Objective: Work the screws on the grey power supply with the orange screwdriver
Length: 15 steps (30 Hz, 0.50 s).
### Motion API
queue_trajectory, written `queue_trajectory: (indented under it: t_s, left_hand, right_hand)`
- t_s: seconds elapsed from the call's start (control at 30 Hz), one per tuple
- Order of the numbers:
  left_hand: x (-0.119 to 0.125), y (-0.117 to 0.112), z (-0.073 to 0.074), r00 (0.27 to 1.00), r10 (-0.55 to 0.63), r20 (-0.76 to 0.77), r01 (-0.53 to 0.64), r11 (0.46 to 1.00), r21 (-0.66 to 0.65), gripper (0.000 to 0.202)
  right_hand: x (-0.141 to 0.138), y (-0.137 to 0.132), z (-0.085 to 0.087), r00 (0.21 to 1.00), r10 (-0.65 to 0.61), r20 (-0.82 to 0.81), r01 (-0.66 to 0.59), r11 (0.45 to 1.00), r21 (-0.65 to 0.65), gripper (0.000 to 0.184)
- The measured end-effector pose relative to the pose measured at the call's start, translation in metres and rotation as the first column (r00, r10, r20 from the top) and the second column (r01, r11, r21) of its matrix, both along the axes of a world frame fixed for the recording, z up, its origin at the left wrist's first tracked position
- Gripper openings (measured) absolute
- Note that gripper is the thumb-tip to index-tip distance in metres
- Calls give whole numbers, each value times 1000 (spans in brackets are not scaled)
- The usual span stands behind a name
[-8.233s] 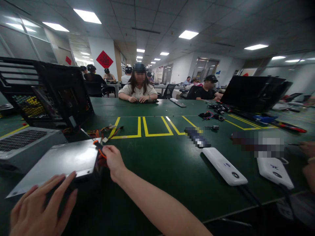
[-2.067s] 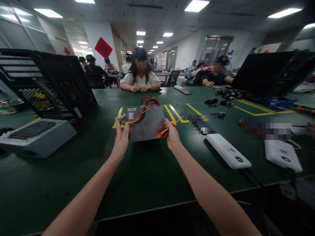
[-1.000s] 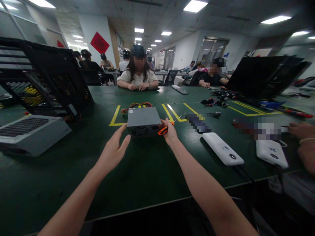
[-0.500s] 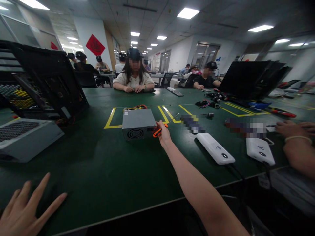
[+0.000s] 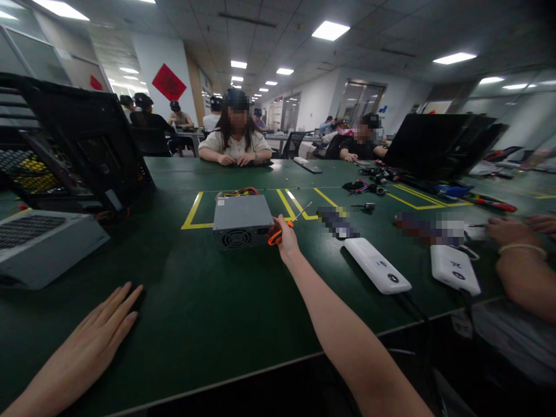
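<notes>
My right hand (image 5: 285, 240) is closed around a screwdriver (image 5: 275, 236) with an orange and black handle, its thin shaft pointing up to the right. The fingertips of that hand are at the right side of a grey power supply unit (image 5: 242, 215), beside its socket. A round fan grille faces me and coloured wires bunch up behind the unit. My left hand (image 5: 98, 339), holding nothing, stretches flat over the green table (image 5: 186, 324) at the lower left, fingers extended and close together. Nearest to it is a second grey power supply (image 5: 52, 249) with a mesh face.
An open black computer case (image 5: 82, 145) stands at the left, another dark case (image 5: 428, 145) at the right. White power banks (image 5: 376, 266) with cables lie at the right. Yellow tape (image 5: 191, 211) marks the table. One co-worker sits opposite; another's hands (image 5: 516, 237) are at the right edge.
My left hand has moved right and forward, its spread fingers drawing closer together. My right hand stays at the power supply with the screwdriver. The view has shifted slightly.
</notes>
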<state>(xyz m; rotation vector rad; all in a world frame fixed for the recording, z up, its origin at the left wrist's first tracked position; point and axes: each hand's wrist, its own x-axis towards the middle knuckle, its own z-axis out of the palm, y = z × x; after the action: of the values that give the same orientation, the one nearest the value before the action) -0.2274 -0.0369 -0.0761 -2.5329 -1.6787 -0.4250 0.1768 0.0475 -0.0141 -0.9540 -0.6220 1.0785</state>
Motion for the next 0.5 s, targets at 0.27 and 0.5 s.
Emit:
queue_trajectory:
  t_s: [0.27, 0.5]
  left_hand:
    - [72, 1, 39, 960, -276, -45, 271, 957, -100, 50]
    - [148, 25, 57, 847, -529, 51, 523, 813, -255, 48]
  right_hand:
    - [-1, 0, -2, 1000, -15, 13, 15, 1000, 5, 28]
    - [-1, 0, -2, 1000, -22, 17, 21, 1000, 12, 29]
